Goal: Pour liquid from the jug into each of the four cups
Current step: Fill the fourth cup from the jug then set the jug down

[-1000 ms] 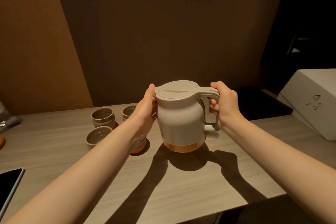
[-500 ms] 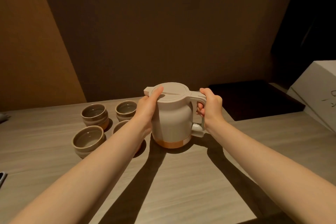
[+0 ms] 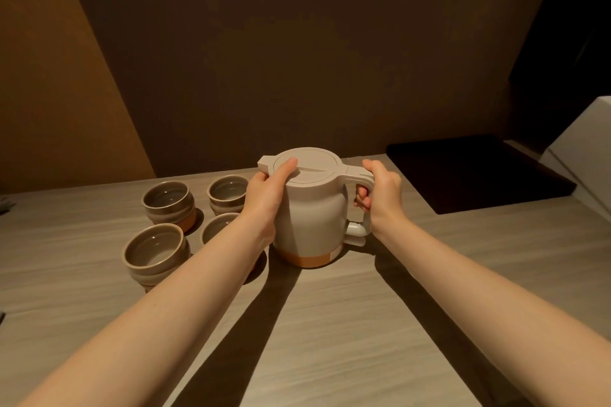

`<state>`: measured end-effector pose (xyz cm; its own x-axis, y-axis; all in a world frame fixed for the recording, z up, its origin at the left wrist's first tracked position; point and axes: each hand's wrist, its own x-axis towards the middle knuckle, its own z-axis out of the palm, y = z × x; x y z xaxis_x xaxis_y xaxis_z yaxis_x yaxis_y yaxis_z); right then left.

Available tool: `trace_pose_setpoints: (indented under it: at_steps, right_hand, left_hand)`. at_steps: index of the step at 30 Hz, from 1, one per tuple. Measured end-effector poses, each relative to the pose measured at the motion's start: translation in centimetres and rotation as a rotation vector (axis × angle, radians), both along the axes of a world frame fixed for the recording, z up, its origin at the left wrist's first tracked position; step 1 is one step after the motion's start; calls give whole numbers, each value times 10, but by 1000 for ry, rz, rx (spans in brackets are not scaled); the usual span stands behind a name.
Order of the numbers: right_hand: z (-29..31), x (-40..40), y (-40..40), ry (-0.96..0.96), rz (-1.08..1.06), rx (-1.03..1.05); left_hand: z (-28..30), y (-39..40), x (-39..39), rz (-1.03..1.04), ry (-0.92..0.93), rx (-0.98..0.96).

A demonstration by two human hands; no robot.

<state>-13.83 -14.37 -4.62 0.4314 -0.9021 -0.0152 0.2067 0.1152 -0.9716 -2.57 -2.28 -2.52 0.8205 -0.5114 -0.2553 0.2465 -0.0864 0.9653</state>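
Tabletop (image 3: 330, 324) of pale wood carries an upright cream jug (image 3: 312, 221), spout toward the far left and handle to the right, just right of four cups (image 3: 158, 249) set in a square. Right hand (image 3: 383, 198) is curled round the handle; left hand (image 3: 267, 195) cups the jug's left side with its thumb lying on the lid (image 3: 314, 165).

A beige lidded jug (image 3: 312, 211) with an orange base stands upright at the frame's centre, with four grey-brown cups (image 3: 155, 253) clustered just to its left.
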Motion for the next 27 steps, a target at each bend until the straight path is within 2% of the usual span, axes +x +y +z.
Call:
trace_pose_setpoints:
  at_steps: [13, 19, 23, 27]
  right_hand:
    - [-12, 5, -17, 16, 89, -77]
    - [-14, 1, -19, 145, 109, -196]
    - [-15, -2, -23, 333, 93, -332]
    - [-5, -6, -18, 451, 67, -381]
  left_hand:
    - [-12, -2, 3, 4, -7, -25]
    - [-16, -3, 5, -5, -45, -27]
    - [-9, 1, 1, -22, -92, -11]
    - [0, 11, -1, -63, -103, 28]
